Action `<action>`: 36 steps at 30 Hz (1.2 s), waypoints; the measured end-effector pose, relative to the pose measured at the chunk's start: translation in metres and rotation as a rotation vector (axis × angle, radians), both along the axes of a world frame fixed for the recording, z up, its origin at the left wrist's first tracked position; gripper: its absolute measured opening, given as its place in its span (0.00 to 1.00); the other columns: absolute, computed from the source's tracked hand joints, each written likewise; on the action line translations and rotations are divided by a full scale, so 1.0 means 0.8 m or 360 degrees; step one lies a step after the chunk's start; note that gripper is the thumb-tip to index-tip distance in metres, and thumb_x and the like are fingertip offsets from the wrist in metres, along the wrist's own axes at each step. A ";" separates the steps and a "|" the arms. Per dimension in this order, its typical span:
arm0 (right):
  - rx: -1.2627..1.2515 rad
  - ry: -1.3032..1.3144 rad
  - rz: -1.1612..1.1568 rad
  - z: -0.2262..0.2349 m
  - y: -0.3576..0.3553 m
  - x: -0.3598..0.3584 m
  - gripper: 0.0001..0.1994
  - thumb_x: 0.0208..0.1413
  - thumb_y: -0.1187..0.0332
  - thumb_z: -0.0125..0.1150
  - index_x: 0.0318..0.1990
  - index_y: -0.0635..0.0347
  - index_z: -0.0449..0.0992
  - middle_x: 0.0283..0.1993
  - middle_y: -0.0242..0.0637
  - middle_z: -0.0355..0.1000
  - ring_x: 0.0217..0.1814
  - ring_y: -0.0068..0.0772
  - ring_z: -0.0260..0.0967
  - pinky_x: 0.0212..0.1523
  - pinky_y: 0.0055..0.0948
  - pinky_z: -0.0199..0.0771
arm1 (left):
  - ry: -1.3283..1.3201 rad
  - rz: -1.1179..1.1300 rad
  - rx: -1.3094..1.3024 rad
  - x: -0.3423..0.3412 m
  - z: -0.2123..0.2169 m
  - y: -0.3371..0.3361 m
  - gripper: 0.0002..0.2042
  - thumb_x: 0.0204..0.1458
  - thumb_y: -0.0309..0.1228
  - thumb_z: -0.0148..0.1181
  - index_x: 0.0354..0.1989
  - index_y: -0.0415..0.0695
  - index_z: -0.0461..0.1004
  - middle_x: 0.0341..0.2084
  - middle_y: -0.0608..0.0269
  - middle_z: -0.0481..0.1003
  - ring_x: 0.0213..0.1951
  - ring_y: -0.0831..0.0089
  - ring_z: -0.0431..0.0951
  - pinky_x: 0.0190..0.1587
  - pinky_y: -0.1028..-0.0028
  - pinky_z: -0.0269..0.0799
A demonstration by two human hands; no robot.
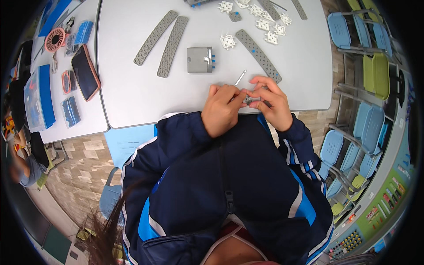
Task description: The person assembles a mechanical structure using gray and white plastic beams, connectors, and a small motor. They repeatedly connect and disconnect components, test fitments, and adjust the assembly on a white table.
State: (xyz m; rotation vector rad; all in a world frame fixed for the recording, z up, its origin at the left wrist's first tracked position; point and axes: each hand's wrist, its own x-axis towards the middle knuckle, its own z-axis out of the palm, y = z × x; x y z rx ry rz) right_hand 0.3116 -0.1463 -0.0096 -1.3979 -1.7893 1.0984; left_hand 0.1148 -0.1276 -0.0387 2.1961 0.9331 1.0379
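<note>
Item: small grey part (pixel 248 101), over the worktop (pixel 132 99) near its front edge; partly hidden by fingers.

Grip, left hand (pixel 221 108): fingertips pinching the part's left side. Grip, right hand (pixel 274 102): fingertips pinching it from the right. Risk: with so small a hold, a slip under pressure could drop it past the edge to the floor.

Thin pale stick (pixel 240 77): just beyond the left fingertips; held or lying loose, cannot tell. Risk: if loose, a knuckle could roll it away.

Grey strip with holes and blue pegs (pixel 258 55): near the right fingers. Risk: a brush of the hand could swing it.

Grey block (pixel 199 60): beyond the left hand, blue pegs on its right side. Risk: a knock could bend or loosen them, if lightly seated.

White connector pieces (pixel 263 24): far side, scattered. Risk: easily mislaid.

Markings: blue chest mark (pixel 160 180) on jacket, illegible; blue chair (pixel 123 139), faint printed lines, too small to read.
</note>
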 end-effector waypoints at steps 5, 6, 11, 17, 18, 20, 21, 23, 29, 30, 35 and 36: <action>-0.0005 0.0158 -0.0192 0.011 0.000 0.003 0.14 0.51 0.80 0.65 0.46 0.62 0.80 0.49 0.38 0.72 0.39 0.28 0.71 0.39 0.26 0.72 | 0.0157 -0.0070 -0.0126 -0.008 0.011 0.005 0.21 0.43 0.21 0.68 0.50 0.41 0.76 0.37 0.63 0.72 0.37 0.67 0.74 0.40 0.68 0.63; 0.0059 0.0081 -0.0181 0.014 -0.002 0.003 0.13 0.52 0.79 0.64 0.46 0.62 0.80 0.47 0.38 0.73 0.38 0.29 0.72 0.39 0.26 0.72 | 0.0176 -0.0078 -0.0139 -0.008 0.015 0.006 0.22 0.43 0.22 0.68 0.51 0.41 0.76 0.37 0.63 0.72 0.37 0.67 0.74 0.39 0.67 0.63; 0.0374 -0.0258 -0.0125 0.011 -0.010 -0.008 0.10 0.51 0.79 0.64 0.42 0.64 0.78 0.42 0.40 0.73 0.38 0.38 0.73 0.38 0.30 0.74 | 0.0164 -0.0089 -0.0219 -0.006 0.027 0.008 0.23 0.42 0.24 0.69 0.51 0.42 0.76 0.39 0.62 0.73 0.39 0.66 0.74 0.40 0.68 0.64; 0.0653 -0.0360 -0.0037 0.009 -0.006 -0.014 0.08 0.50 0.80 0.63 0.39 0.67 0.75 0.38 0.42 0.73 0.36 0.44 0.72 0.37 0.34 0.74 | 0.0128 -0.0109 -0.0167 -0.006 0.015 0.008 0.21 0.44 0.24 0.68 0.50 0.42 0.76 0.40 0.59 0.73 0.40 0.64 0.75 0.43 0.67 0.67; 0.0654 -0.0319 -0.0037 0.010 -0.008 -0.012 0.08 0.50 0.80 0.63 0.39 0.67 0.75 0.37 0.42 0.72 0.36 0.44 0.72 0.37 0.33 0.74 | 0.0106 -0.0130 -0.0179 -0.009 0.016 0.008 0.20 0.45 0.25 0.68 0.50 0.42 0.76 0.41 0.58 0.73 0.41 0.63 0.75 0.44 0.67 0.68; 0.0523 -0.0188 -0.0053 0.017 -0.014 -0.013 0.08 0.52 0.79 0.63 0.40 0.67 0.75 0.36 0.42 0.72 0.35 0.43 0.72 0.36 0.31 0.74 | -0.0205 -0.0228 -0.0534 -0.013 0.026 0.005 0.19 0.48 0.25 0.67 0.51 0.39 0.75 0.43 0.56 0.74 0.44 0.62 0.76 0.47 0.67 0.70; 0.0392 -0.0098 -0.0068 0.024 -0.020 -0.014 0.07 0.52 0.79 0.63 0.39 0.67 0.75 0.35 0.42 0.72 0.35 0.43 0.72 0.36 0.30 0.73 | -0.0364 -0.0277 -0.0713 -0.015 0.030 0.003 0.19 0.50 0.26 0.67 0.51 0.38 0.75 0.44 0.55 0.74 0.45 0.61 0.76 0.48 0.68 0.71; 0.0225 0.0005 -0.0073 0.036 -0.026 -0.022 0.05 0.56 0.78 0.61 0.39 0.66 0.74 0.34 0.43 0.71 0.35 0.42 0.71 0.35 0.30 0.71 | -0.0436 -0.0323 -0.0813 -0.022 0.034 -0.001 0.17 0.52 0.24 0.64 0.52 0.36 0.74 0.45 0.52 0.74 0.45 0.60 0.78 0.48 0.68 0.73; 0.0378 -0.0136 -0.0125 0.025 -0.024 -0.047 0.03 0.59 0.76 0.56 0.36 0.65 0.69 0.33 0.44 0.67 0.34 0.47 0.66 0.34 0.38 0.67 | -0.0483 -0.0301 -0.0857 -0.026 0.038 -0.008 0.17 0.62 0.30 0.54 0.55 0.33 0.71 0.45 0.49 0.74 0.45 0.60 0.76 0.50 0.70 0.70; 0.0363 -0.0150 -0.0158 0.020 -0.023 -0.051 0.03 0.59 0.75 0.56 0.36 0.64 0.68 0.33 0.45 0.67 0.34 0.48 0.66 0.33 0.39 0.67 | -0.0482 -0.0290 -0.0865 -0.027 0.040 -0.010 0.17 0.63 0.31 0.51 0.56 0.33 0.70 0.44 0.49 0.74 0.45 0.60 0.76 0.49 0.70 0.70; 0.0312 -0.0037 -0.0200 0.012 -0.021 -0.072 0.07 0.64 0.70 0.50 0.36 0.65 0.67 0.28 0.46 0.67 0.29 0.50 0.66 0.30 0.39 0.66 | -0.0535 -0.0174 -0.0740 -0.019 0.041 -0.011 0.15 0.64 0.27 0.47 0.55 0.32 0.70 0.37 0.49 0.72 0.35 0.59 0.74 0.41 0.69 0.71; 0.0227 0.0060 -0.0222 0.011 -0.021 -0.075 0.08 0.65 0.69 0.49 0.36 0.65 0.67 0.27 0.46 0.67 0.28 0.50 0.66 0.29 0.39 0.66 | -0.0560 -0.0169 -0.0698 -0.018 0.038 -0.009 0.15 0.65 0.27 0.45 0.55 0.32 0.70 0.35 0.49 0.71 0.33 0.59 0.73 0.40 0.69 0.71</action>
